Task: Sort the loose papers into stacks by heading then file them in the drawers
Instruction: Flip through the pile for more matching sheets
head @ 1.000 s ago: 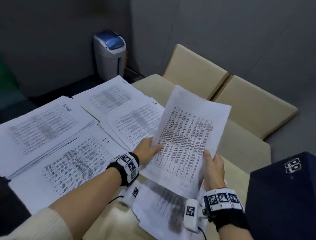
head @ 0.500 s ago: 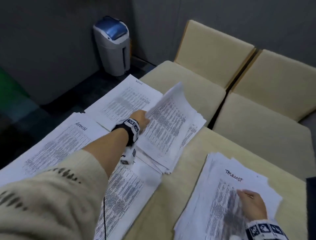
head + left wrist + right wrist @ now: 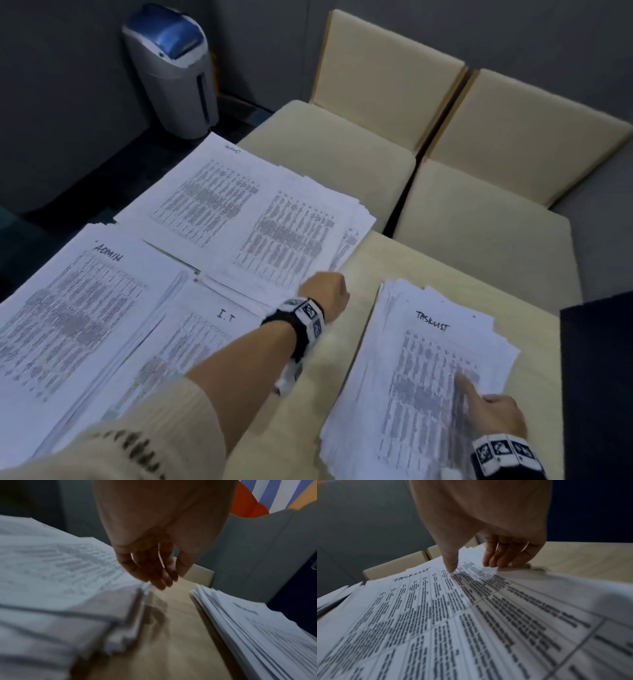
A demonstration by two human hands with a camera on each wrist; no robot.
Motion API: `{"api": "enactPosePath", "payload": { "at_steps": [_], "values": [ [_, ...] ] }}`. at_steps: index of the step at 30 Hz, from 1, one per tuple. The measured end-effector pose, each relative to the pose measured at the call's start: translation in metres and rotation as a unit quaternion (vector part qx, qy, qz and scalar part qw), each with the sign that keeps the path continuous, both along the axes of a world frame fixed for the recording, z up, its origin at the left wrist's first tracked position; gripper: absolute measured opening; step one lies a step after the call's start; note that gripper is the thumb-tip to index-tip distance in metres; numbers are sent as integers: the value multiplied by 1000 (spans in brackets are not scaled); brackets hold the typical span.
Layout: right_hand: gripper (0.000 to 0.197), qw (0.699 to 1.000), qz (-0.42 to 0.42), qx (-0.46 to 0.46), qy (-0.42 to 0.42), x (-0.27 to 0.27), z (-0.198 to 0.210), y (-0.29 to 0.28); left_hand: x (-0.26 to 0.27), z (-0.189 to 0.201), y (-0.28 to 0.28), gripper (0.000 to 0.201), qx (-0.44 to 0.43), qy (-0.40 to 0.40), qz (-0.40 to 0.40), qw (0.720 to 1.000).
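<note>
Sorted stacks lie on the beige table (image 3: 346, 370): an ADMIN stack (image 3: 85, 308), an I.T stack (image 3: 205, 346), a far stack (image 3: 209, 192) and another stack (image 3: 294, 236) beside it. The loose pile (image 3: 421, 383), its top sheet (image 3: 436, 608) headed TASKLIST, sits at the right. My left hand (image 3: 325, 291) hangs over the bare strip between stacks and pile, its fingers (image 3: 161, 580) relaxed and holding nothing. My right hand (image 3: 479, 394) pinches the top sheet's right edge, with the thumb (image 3: 452, 563) on top and the fingers (image 3: 498, 561) at the edge.
A grey bin with a blue lid (image 3: 171, 72) stands on the floor beyond the table. Two beige chairs (image 3: 346, 154) (image 3: 493, 212) are tucked against the far edge. A dark blue box (image 3: 596, 377) borders the pile on the right.
A second ago both hands held one sheet up. My left hand laid it on the far right stack, let go and drew back toward the pile. My right hand went down onto the loose pile.
</note>
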State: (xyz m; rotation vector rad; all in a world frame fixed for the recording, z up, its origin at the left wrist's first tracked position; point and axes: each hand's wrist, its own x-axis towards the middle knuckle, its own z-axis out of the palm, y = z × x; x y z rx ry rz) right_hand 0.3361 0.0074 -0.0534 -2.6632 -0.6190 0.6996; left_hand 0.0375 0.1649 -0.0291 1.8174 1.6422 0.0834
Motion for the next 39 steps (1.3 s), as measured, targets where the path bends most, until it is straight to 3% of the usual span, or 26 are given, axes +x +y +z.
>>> {"api": "enactPosePath", "payload": {
  "at_steps": [4, 9, 13, 17, 22, 25, 29, 31, 35, 37, 39],
  "values": [
    [51, 999, 28, 11, 45, 21, -1, -9, 23, -16, -53, 26, -42, -33, -12, 999],
    [40, 994, 64, 33, 87, 39, -7, -15, 50, -19, -97, 24, 9, 6, 43, 999],
    [35, 990, 52, 74, 110, 50, -5, -15, 67, -23, -121, 32, 108, 53, 124, 985],
    [27, 983, 59, 91, 149, 55, -2, -20, 81, -27, -133, 33, 37, 35, 96, 994],
    [42, 970, 70, 125, 197, 48, -6, -23, 91, -21, -137, 35, 25, 113, 100, 988],
    [46, 969, 74, 156, 179, 44, -3, -26, 95, -17, -139, 28, 51, 79, 121, 988],
    [31, 971, 85, 171, 141, 50, 2, -33, 96, -7, -140, 18, 69, -18, 151, 986],
    [26, 969, 112, 183, 125, 55, 4, -35, 96, -5, -139, 21, 53, -24, 151, 987],
    [46, 964, 132, 208, 95, 73, 5, -44, 91, -5, -130, 40, 31, 0, 138, 990],
    [30, 960, 114, 226, 118, 84, 3, -48, 88, -4, -126, 43, 35, 26, 131, 990],
    [11, 941, 78, 250, 216, 88, 6, -53, 84, 0, -123, 45, 42, 62, 121, 990]
  ]
}}
